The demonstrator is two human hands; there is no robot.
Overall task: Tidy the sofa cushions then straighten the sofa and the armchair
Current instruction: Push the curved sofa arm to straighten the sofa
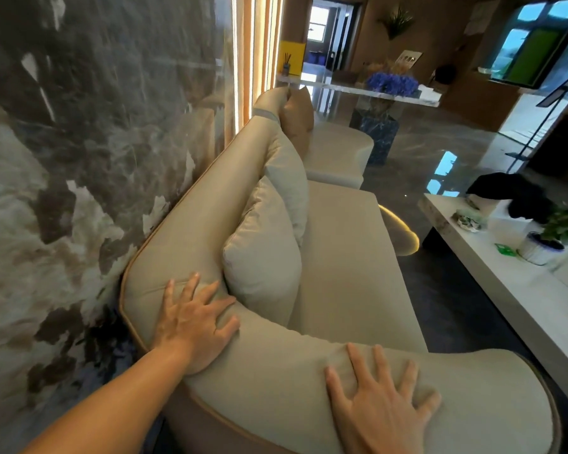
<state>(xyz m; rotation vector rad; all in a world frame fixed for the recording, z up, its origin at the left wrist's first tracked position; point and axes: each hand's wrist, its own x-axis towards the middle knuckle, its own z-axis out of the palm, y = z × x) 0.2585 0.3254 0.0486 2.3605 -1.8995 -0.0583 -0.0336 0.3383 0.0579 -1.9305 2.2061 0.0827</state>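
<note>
The right hand (379,404) lies flat on the near padded arm of the beige fabric sofa (341,257), fingers (354,357) spread apart; the left hand (194,319) presses the rounded back corner, fingers splayed, gripping nothing; two pale beige cushions (263,267) lean against the backrest; a tan cushion (297,121) stands at the far end; a white tabletop (505,283) flanks the sofa's front.

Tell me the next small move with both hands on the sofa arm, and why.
Probably push the sofa toward the wall. Both the left hand and right hand lie flat on its arm, the cushions already stand upright against the back, and a gap shows behind this corner.
</note>
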